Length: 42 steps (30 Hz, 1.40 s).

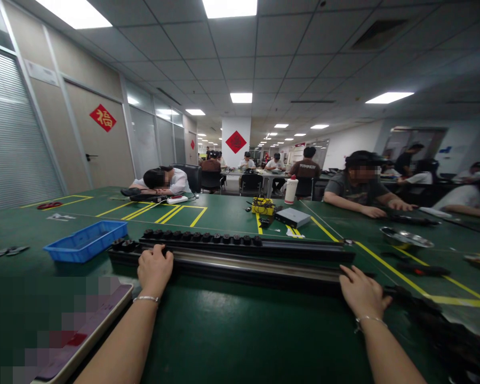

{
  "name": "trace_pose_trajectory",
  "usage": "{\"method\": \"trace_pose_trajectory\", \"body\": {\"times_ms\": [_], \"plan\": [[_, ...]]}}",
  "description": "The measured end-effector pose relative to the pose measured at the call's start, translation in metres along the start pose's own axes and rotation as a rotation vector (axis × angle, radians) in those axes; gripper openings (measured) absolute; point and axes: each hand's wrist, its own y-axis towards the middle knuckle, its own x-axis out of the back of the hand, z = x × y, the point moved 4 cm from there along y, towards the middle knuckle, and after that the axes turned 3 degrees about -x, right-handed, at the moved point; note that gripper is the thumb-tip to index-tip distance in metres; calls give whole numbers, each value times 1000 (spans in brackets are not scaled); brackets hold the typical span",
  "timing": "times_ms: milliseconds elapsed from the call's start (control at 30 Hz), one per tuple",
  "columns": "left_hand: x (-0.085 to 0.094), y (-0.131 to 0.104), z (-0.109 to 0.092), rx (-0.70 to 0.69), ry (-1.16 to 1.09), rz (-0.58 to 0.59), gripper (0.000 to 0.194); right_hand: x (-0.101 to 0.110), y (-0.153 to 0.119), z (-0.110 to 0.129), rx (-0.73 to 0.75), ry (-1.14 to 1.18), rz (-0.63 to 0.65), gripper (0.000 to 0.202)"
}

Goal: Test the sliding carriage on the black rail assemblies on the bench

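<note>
A long black rail (240,268) with a shiny metal channel along its top lies across the green table in front of me. My left hand (155,269) is closed over its left part, fingers curled onto the top. At the other end, my right hand (362,293) grips the rail with bent fingers; its thumb is hard to make out. Just behind lies a second black rail (300,247), with a row of several round black pieces (207,237) along it. A few more black pieces (124,244) sit at the near rail's left end.
A blue tray (88,242) stands left of the rails. A pale-edged case (100,330) lies at lower left, partly blurred out. Dark tangled items (444,330) lie at lower right. Farther back are a metal bowl (406,238), a grey box (292,217) and a seated person (356,186).
</note>
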Motion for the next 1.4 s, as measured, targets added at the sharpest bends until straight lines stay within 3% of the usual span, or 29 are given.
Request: {"method": "trace_pose_trajectory", "body": {"times_ms": [700, 967, 1400], "plan": [[5, 4, -1, -21, 21, 76, 33, -9, 7, -8, 42, -11, -47, 46], [3, 6, 0, -37, 37, 63, 31, 0, -1, 1, 14, -18, -7, 47], [2, 6, -3, -100, 52, 32, 29, -3, 0, 0, 2, -6, -17, 47]]}}
